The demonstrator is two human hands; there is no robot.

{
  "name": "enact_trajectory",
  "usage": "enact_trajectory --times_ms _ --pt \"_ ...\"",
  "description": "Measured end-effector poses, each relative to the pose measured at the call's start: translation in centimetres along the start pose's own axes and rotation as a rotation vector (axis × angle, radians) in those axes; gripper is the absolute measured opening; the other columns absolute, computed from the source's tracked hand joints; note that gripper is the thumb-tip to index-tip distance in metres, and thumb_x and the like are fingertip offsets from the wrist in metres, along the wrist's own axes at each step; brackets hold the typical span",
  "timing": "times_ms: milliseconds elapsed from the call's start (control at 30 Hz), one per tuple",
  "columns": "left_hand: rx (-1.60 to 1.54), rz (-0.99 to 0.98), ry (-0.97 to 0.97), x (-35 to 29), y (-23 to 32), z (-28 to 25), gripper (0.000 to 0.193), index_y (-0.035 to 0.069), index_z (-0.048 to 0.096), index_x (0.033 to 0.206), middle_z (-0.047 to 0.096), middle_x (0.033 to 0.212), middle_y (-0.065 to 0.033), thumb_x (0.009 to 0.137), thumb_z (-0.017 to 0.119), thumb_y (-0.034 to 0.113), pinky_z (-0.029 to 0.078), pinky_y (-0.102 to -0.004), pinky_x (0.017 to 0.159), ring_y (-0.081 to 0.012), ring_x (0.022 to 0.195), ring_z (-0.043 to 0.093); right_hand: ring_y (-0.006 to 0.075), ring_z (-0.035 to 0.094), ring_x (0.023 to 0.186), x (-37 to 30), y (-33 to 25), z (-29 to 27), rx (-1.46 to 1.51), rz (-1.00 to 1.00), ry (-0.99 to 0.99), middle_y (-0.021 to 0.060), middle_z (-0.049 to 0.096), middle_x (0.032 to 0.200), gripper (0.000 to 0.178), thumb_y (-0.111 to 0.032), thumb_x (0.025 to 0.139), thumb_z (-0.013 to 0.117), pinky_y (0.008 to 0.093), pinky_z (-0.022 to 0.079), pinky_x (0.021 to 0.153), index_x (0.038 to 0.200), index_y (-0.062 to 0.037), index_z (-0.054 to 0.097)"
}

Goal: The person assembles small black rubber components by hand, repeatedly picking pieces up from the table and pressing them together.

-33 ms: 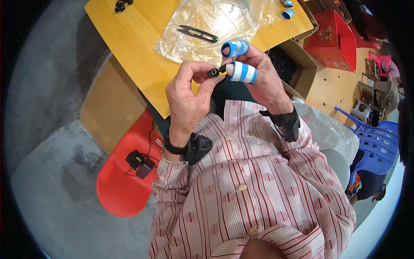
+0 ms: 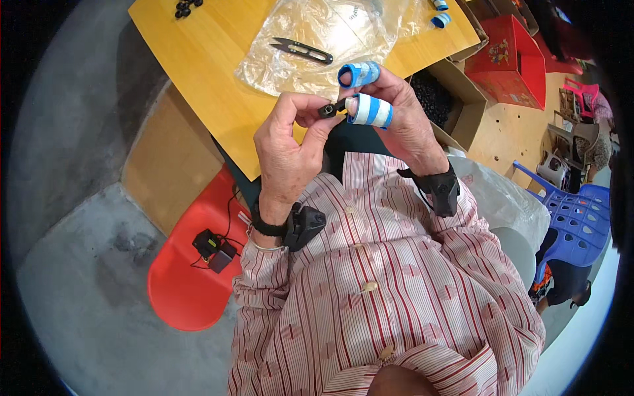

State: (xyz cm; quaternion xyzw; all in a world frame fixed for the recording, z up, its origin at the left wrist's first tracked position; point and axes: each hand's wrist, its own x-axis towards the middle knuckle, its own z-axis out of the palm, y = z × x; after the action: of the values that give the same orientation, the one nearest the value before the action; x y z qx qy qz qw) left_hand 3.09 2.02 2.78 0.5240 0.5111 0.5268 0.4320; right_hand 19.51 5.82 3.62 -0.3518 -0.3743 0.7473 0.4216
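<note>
Over the table's near edge, my left hand (image 2: 290,145) pinches a small black part (image 2: 326,111) with a round hollow end between thumb and fingers. My right hand (image 2: 409,125) meets it from the right, closed on a bit of black (image 2: 341,105) at the fingertips. Whether that is a second piece or the same part, I cannot tell. Blue-and-white striped wraps (image 2: 371,110) cover its thumb and a finger. Beyond my hands, black thread snips (image 2: 304,51) lie on a clear plastic bag (image 2: 264,69).
The yellow table (image 2: 198,66) carries small black pieces (image 2: 185,8) far left and spare striped wraps (image 2: 441,20) far right. A cardboard box (image 2: 470,122) of black pieces stands by its right edge. A red chair (image 2: 181,290) at left holds black devices (image 2: 214,249); a blue chair (image 2: 574,221) stands right.
</note>
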Motion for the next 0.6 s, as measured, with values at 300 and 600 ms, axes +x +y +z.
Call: enact_trajectory --times_ms 300,600 --pt "0.110 -0.005 -0.013 -0.08 0.56 0.39 0.017 0.002 0.058 0.091 0.061 0.074 -0.0050 0.078 0.070 0.004 0.047 -0.0259 0.060 -0.0126 0.063 0.056 0.0098 0.059 0.095 -0.28 0.32 -0.23 0.090 -0.005 0.011 0.0013 0.063 0.102 0.031 -0.006 0.079 0.071 0.0259 0.046 0.088 0.109 -0.0045 0.062" --pt "0.172 -0.003 -0.043 -0.16 0.91 0.71 0.018 0.001 0.058 0.091 0.060 0.076 -0.0072 0.077 0.069 0.000 0.047 -0.0272 0.059 -0.0148 0.062 0.057 0.0099 0.059 0.091 -0.65 0.53 -0.44 0.129 -0.012 0.012 0.0016 0.063 0.099 0.030 -0.004 0.079 0.071 0.0252 0.048 0.085 0.108 -0.0036 0.062"
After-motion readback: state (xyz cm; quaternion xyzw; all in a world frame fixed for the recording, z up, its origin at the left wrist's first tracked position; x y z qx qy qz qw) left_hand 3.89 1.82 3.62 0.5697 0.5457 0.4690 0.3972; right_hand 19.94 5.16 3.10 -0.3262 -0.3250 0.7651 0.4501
